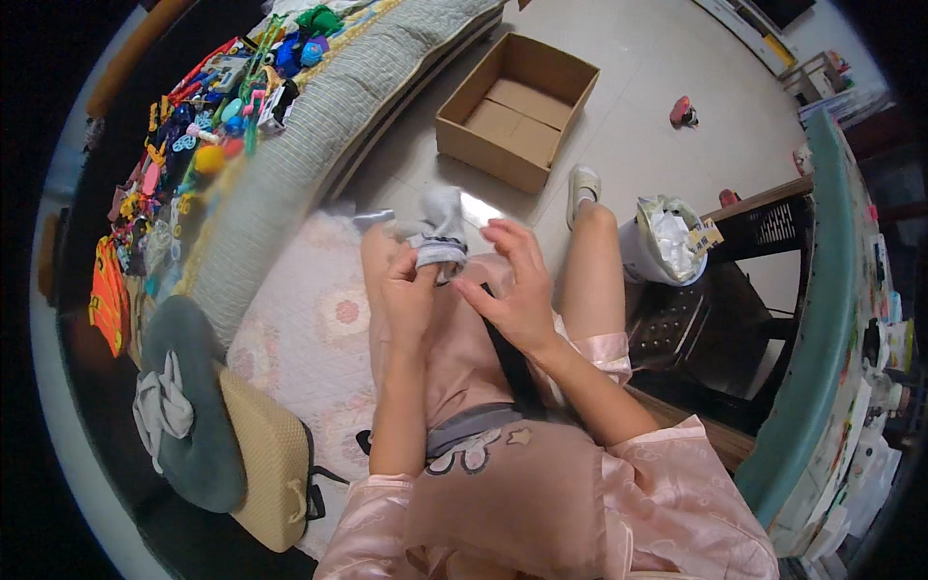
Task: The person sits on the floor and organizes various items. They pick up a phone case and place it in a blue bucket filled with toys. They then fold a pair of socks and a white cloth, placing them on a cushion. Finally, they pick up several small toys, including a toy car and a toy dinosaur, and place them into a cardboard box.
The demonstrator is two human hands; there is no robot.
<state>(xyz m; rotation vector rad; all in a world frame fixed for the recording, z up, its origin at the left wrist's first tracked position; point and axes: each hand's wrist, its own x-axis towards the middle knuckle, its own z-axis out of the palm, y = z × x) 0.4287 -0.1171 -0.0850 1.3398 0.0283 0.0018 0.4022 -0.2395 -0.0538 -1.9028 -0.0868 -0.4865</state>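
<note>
A light grey sock (444, 228) with dark stripes at its cuff is bunched up above my lap. My left hand (412, 290) holds it by the cuff, thumb and fingers closed on the fabric. Just right of the sock, my right hand (518, 290) is raised with its fingers apart and nothing in it. Its thumb comes close to the cuff; whether they touch I cannot tell. Below both hands lies the pink clothing over my lap, with a black strap (507, 355) across it.
An open cardboard box (493, 163) stands on the tiled floor ahead. Many toys (232, 109) lie on the quilted cover (355, 80) at the left. A lined waste bin (631, 254) stands at the right, near a green-edged table (812, 326). Cushions (264, 464) lie lower left.
</note>
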